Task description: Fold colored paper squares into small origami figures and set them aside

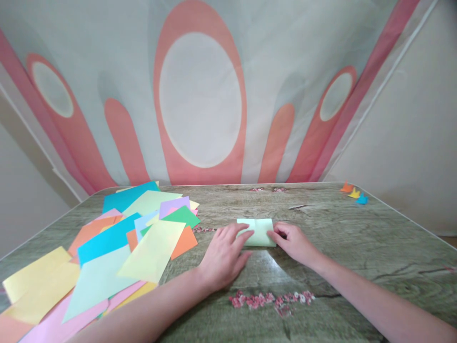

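Note:
A pale green sheet of paper (pixel 260 233), folded into a rectangle with a crease near its middle, lies on the wood-patterned table in front of me. My left hand (pixel 224 255) rests at its left side, fingers apart, with fingertips on the paper and the thumb on the table below it. My right hand (pixel 291 240) is at the paper's right edge, with thumb and curled index finger pinching that edge.
Many coloured paper sheets (pixel 150 252) are spread over the table's left side. Small folded orange (pixel 346 186), yellow (pixel 354 193) and blue (pixel 362 199) paper pieces stand at the back right. A printed cloth (pixel 200 100) hangs behind the table (pixel 339 228).

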`<state>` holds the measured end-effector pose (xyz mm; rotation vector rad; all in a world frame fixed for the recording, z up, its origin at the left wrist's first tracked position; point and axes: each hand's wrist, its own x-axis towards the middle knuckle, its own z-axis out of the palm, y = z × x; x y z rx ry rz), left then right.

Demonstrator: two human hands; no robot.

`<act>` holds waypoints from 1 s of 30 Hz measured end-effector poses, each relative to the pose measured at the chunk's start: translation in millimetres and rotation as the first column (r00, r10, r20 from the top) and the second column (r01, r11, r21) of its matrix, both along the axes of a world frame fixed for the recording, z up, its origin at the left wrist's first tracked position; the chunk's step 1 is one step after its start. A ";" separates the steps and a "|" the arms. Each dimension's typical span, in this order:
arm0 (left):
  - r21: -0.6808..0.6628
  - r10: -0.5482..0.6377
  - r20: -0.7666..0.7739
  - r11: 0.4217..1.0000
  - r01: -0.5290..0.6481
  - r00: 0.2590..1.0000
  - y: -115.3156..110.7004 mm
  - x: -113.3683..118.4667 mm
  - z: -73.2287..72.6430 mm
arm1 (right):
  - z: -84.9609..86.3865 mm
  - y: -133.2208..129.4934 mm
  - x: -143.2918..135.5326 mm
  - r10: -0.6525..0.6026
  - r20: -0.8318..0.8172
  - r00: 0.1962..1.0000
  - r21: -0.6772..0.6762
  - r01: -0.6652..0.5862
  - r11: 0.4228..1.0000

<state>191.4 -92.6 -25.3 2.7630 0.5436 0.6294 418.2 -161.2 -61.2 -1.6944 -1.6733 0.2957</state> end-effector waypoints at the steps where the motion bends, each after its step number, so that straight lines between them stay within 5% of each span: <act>1: 0.036 -0.060 -0.068 0.997 0.063 0.996 -3.2 0.7 2.1 | 0.7 0.4 -0.3 0.003 0.003 1.000 -0.003 -0.003 1.000; 5: 0.069 -0.199 -0.259 0.972 0.223 0.945 -8.3 3.1 1.3 | 2.2 1.9 -0.9 0.005 -0.003 1.000 0.015 -0.005 1.000; 10: 0.026 -0.204 -0.323 0.974 0.224 0.924 -4.9 2.6 -5.4 | -2.7 1.8 0.6 -0.001 -0.044 0.999 0.004 0.001 1.000; 17: -0.031 -0.209 -0.337 0.977 0.212 0.918 -4.9 1.3 -4.4 | -9.2 1.3 3.9 -0.007 -0.302 0.953 -0.063 -0.012 0.998; 21: -0.039 -0.207 -0.336 0.978 0.206 0.919 -4.3 1.6 -5.5 | -4.6 8.0 10.3 0.004 -0.154 0.988 0.025 0.000 1.000; 30: -0.005 -0.224 -0.361 0.971 0.239 0.905 -2.2 3.3 -5.2 | -2.3 28.2 9.7 0.090 0.060 0.994 -0.076 -0.085 0.993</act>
